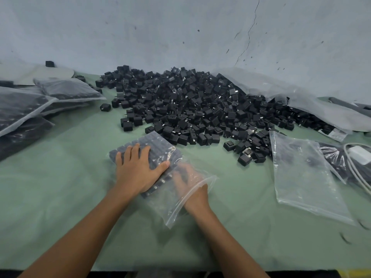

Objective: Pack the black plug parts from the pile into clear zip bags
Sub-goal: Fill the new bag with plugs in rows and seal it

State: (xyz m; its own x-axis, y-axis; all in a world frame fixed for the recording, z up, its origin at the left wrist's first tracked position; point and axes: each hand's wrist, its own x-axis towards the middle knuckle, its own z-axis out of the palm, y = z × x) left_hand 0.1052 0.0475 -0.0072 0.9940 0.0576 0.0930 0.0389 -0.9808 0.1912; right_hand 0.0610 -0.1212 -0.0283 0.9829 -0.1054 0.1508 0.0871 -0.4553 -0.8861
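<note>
Pale, cracked wall (160, 27) behind green-covered table (60, 187). Pile of black plug parts (200, 109) across centre and right; filled bags (66, 89) at upper left, empty clear bag (301, 173) at right. Left hand (138, 169) flat, fingers spread, pressing on part-filled zip bag (174, 207) at centre. Right hand (188, 181) inside bag mouth, blurred through plastic; finger pose unclear.

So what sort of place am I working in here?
Likely a small factory packing bench: a big pile of black plug parts on a green table, filled zip bags stacked left, empty bag right.
</note>
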